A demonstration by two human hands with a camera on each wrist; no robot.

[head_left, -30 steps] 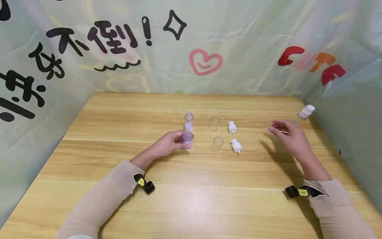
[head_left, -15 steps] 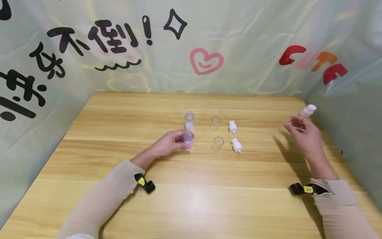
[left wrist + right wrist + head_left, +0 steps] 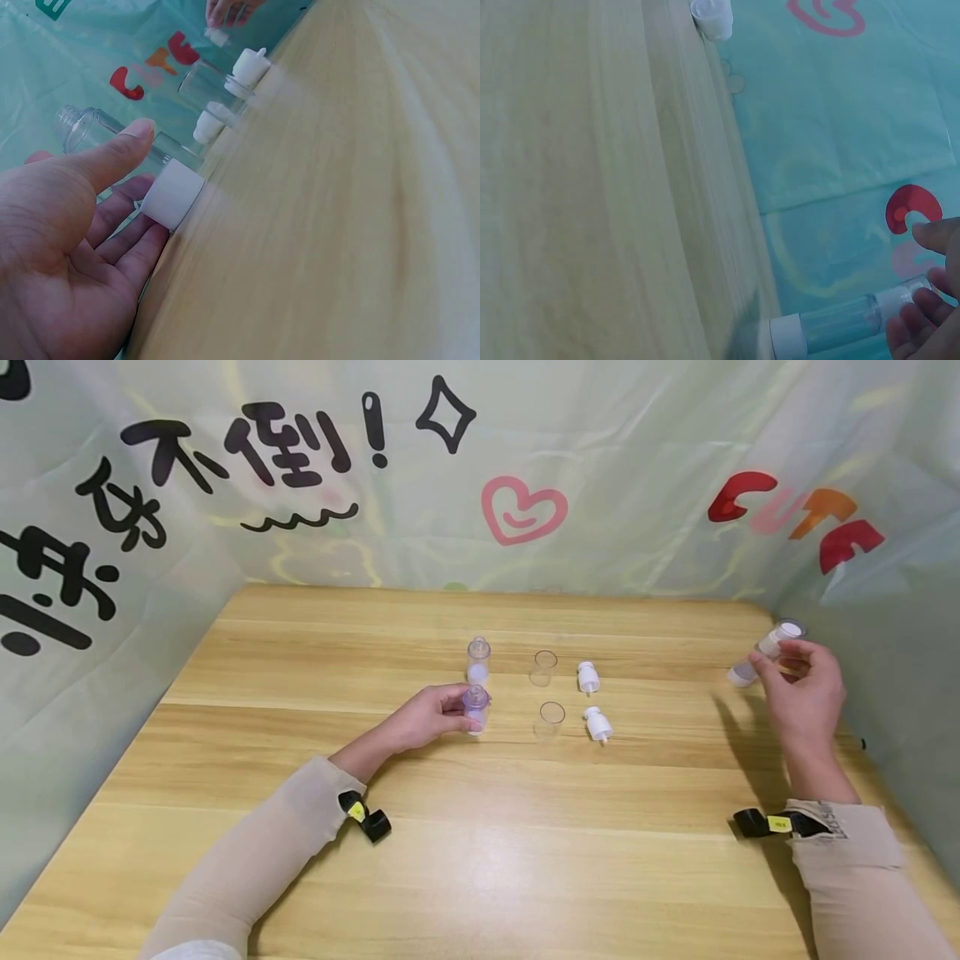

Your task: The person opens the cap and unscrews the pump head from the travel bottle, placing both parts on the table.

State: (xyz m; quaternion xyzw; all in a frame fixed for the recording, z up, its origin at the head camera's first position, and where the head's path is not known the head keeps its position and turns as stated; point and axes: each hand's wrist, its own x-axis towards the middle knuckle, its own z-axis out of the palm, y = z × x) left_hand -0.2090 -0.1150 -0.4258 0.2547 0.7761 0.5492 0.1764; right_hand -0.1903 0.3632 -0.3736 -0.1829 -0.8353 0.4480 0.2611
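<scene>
My left hand (image 3: 427, 720) holds a small clear bottle (image 3: 475, 697) with a white base between thumb and fingers. That white base (image 3: 174, 193) rests on the table in the left wrist view. Just behind it stands a second clear bottle (image 3: 478, 662). At the far right, my right hand (image 3: 808, 689) is beside an assembled pump bottle (image 3: 771, 645) with a white pump and clear cap. In the right wrist view, the thumb (image 3: 932, 235) is apart from this upright bottle, while the fingers (image 3: 915, 322) are close to its top; contact is unclear.
Two clear caps, one farther back (image 3: 543, 670) and one nearer (image 3: 551, 718), stand right of the bottles. Beyond them are two white pump heads, a back one (image 3: 588, 677) and a front one (image 3: 598, 724). Printed cloth walls (image 3: 615, 468) enclose the wooden table (image 3: 525, 877).
My right hand has moved right to the assembled pump bottle, its thumb now in front of the bottle's neck. The left hand stays at its bottle.
</scene>
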